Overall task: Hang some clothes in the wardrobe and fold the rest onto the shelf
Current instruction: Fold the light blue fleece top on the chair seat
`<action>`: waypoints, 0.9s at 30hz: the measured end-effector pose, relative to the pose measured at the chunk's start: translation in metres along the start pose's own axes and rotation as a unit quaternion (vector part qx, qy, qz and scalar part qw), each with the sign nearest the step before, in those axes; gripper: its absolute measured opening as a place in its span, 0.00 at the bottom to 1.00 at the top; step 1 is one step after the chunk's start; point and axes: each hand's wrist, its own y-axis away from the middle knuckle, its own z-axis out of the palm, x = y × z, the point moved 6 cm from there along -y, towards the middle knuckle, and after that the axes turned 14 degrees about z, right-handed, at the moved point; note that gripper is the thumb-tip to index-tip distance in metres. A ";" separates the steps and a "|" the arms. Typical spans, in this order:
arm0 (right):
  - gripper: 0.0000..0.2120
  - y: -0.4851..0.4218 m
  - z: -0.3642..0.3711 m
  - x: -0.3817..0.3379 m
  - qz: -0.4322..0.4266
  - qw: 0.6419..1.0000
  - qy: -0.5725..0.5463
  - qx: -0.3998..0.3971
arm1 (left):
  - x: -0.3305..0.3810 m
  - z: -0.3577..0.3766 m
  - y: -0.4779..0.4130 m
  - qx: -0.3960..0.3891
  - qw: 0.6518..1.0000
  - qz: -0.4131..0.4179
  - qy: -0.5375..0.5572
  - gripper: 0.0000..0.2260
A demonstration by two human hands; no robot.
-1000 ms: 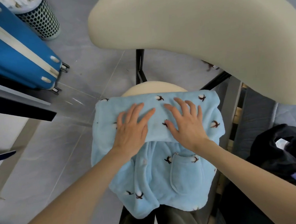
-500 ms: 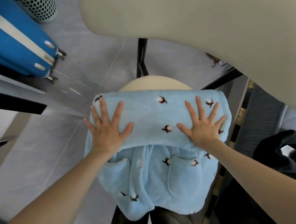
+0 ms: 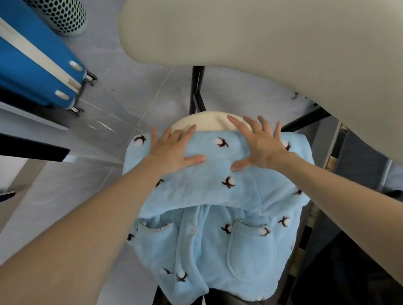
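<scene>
A light blue fleece pyjama top (image 3: 215, 241) with a dark cotton-flower print lies over the cream seat (image 3: 208, 122) of a chair, its upper part folded down over the buttoned front with two pockets. My left hand (image 3: 172, 151) presses flat on the fold's far left, fingers spread and reaching the far edge. My right hand (image 3: 261, 146) presses flat on the fold's far right, fingers spread. The garment's lower hem hangs off the near side of the seat.
The chair's cream backrest (image 3: 283, 43) looms over the top right. A blue suitcase (image 3: 25, 59) and a perforated bin (image 3: 62, 14) stand on the grey tiled floor at the upper left. Dark clothes (image 3: 397, 199) lie on a bed at the right.
Both hands slid away from me to the far edge of the fold and back toward each other. The camera moved closer over the garment.
</scene>
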 end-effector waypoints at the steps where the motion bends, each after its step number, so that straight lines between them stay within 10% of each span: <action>1: 0.60 -0.005 0.004 0.002 0.012 1.000 0.015 -0.023 | -0.004 0.001 -0.004 -0.027 1.000 -0.002 -0.014 0.46; 7: 0.56 -0.013 0.015 0.005 0.010 0.998 0.054 -0.037 | -0.012 0.001 -0.011 -0.068 0.997 -0.014 -0.028 0.58; 12: 0.50 -0.002 0.006 0.006 -0.008 0.994 0.009 -0.108 | 0.000 -0.014 0.004 0.024 0.999 0.011 -0.039 0.49; 27: 0.23 0.040 -0.100 -0.009 -0.048 0.971 -0.002 0.236 | 0.021 -0.117 0.035 0.231 0.954 0.026 -0.187 0.26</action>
